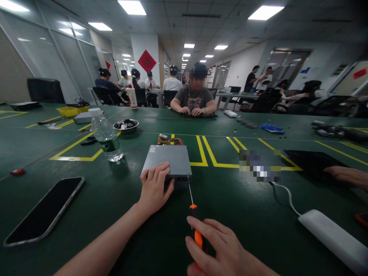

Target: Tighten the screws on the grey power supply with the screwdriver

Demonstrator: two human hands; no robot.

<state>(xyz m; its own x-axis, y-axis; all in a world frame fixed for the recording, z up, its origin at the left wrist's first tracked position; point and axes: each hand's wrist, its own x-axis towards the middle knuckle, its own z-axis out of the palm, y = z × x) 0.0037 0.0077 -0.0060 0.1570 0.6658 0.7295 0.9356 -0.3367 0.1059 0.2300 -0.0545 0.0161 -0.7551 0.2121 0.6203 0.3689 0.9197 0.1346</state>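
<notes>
A grey metal box [176,155] with a bundle of coloured wires [171,141] behind it lies on the green table. My left hand [156,186] grips its near left corner, fingers on top and thumb at the front side. An orange and black screwdriver [197,237] is in my right hand [220,247], fingers around the handle. Its thin shaft points away from me, and the tip meets the box's near right corner, where a small screw or hole is too tiny to make out.
A water bottle [107,138] and a phone [46,211] stand and lie to the left, with a metal bowl [125,125] behind. On the right are a white power strip [333,237], a black panel [310,165] and another person's hand [349,175]. A person [195,99] sits opposite.
</notes>
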